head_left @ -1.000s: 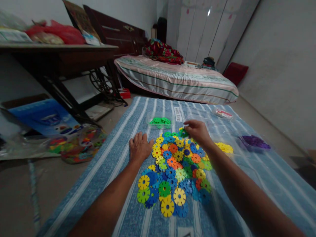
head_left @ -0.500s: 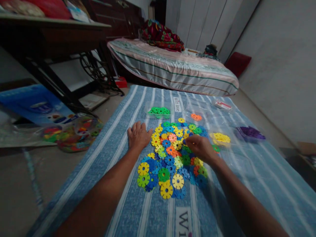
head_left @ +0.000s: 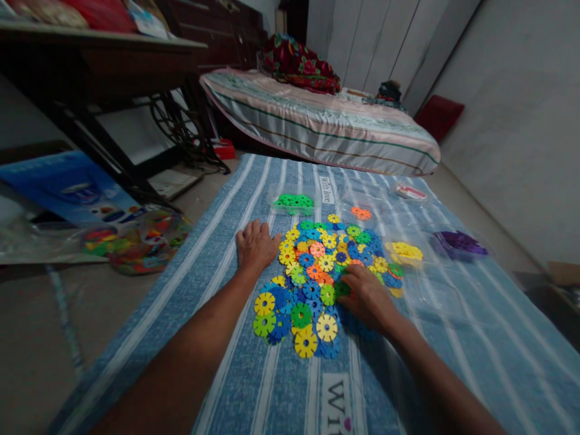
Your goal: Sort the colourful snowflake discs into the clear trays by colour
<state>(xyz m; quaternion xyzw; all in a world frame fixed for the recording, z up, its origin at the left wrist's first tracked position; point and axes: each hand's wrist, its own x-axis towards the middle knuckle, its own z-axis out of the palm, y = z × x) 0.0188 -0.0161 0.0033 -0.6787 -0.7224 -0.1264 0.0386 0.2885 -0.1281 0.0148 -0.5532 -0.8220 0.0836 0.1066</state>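
A loose spread of plastic notched discs [head_left: 327,327] in yellow, blue, green and orange lies on the striped cloth [head_left: 217,374]. My left hand [head_left: 257,246] rests flat on the cloth at the left edge of the spread, fingers extended and holding nothing. Over the right part of the spread, my right hand [head_left: 369,299] reaches down with thumb and fingers curled around a dark green disc [head_left: 341,290], which they partly cover. Beyond the discs are clear tubs, one with green discs [head_left: 294,202], one with yellow discs [head_left: 405,252] and one with purple discs [head_left: 460,243].
A few orange discs [head_left: 361,212] sit in a clear tub at the back, near a small clear box [head_left: 410,192]. On the floor at left are bags of colourful pieces [head_left: 145,241] and a blue box [head_left: 67,187]. A bed [head_left: 317,121] stands behind.
My right hand has moved down and slightly toward me, from the upper right of the spread to the dark green disc. My left hand stays flat in its place.
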